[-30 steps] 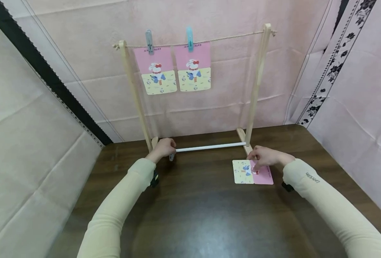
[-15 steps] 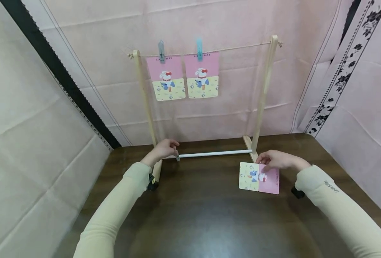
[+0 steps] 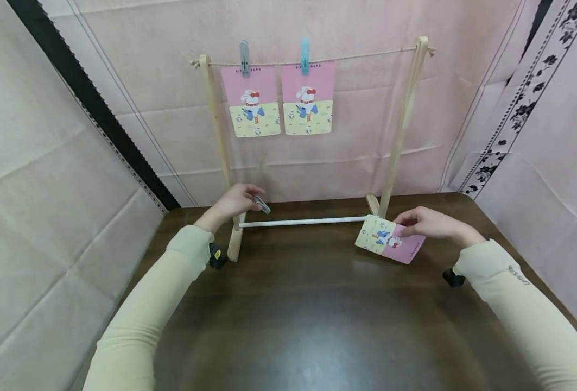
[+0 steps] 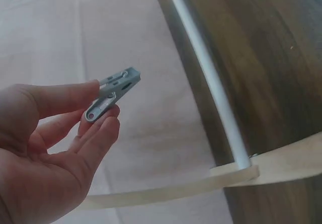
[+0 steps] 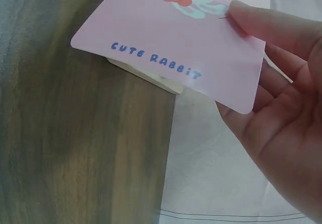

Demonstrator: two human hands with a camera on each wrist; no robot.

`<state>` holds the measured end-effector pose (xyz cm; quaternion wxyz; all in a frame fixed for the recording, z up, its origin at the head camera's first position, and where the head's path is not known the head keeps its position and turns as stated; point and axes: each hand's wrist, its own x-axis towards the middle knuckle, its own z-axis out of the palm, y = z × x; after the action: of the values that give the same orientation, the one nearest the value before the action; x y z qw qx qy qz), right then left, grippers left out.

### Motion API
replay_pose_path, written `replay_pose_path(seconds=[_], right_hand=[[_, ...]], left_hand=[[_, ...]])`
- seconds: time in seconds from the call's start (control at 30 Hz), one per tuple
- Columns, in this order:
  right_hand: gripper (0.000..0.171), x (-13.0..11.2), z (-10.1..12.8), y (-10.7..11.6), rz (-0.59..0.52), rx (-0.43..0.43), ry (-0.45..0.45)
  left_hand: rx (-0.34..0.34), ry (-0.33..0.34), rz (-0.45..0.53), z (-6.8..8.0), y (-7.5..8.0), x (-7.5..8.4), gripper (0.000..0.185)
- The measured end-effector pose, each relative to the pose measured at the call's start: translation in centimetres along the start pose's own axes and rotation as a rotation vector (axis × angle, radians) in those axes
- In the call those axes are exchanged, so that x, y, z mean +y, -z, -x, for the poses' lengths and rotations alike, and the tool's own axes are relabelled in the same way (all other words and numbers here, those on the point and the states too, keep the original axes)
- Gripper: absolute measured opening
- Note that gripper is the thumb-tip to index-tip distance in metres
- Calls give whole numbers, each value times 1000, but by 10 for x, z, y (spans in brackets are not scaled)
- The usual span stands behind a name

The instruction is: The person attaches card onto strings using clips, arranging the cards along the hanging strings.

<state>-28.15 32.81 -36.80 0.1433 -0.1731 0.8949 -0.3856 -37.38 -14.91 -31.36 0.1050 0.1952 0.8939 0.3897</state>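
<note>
My left hand (image 3: 236,202) pinches a grey clothespin (image 4: 113,93) between thumb and fingers, above the rack's white rod (image 3: 308,221). On the right, my right hand (image 3: 432,224) holds a pink and yellow rabbit card (image 3: 390,239) by its edge, thumb on the printed face and fingers behind. That card is tilted, and in the right wrist view its pink end reads "CUTE RABBIT". Two matching cards hang from the rack's string (image 3: 366,55): the left card (image 3: 253,103) under a grey clothespin (image 3: 245,58), the right card (image 3: 308,100) under a blue clothespin (image 3: 305,57).
The wooden rack has a left post (image 3: 216,117) and a right post (image 3: 405,117), standing at the back of the dark brown table (image 3: 288,315). Pale cloth (image 3: 347,157) hangs behind it, with more cloth at both sides.
My right hand has lifted the card off the table and tilted it. My left hand has raised the grey clothespin from beside the rod's left end. The head view has shifted slightly.
</note>
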Motion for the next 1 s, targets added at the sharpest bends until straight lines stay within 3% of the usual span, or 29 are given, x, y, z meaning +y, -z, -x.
replay_pose_path(seconds=[0.3, 0.43, 0.63, 1.0], right_hand=[[28, -4, 0, 9, -86, 88, -4], [29, -6, 0, 13, -53, 139, 4], [28, -13, 1, 22, -8, 201, 40], [31, -29, 3, 26, -109, 257, 82]], left_hand=[[5, -7, 50, 10, 21, 15, 41], [17, -4, 47, 14, 28, 23, 42], [41, -41, 17, 15, 33, 34, 39], [14, -46, -13, 21, 36, 60, 40]])
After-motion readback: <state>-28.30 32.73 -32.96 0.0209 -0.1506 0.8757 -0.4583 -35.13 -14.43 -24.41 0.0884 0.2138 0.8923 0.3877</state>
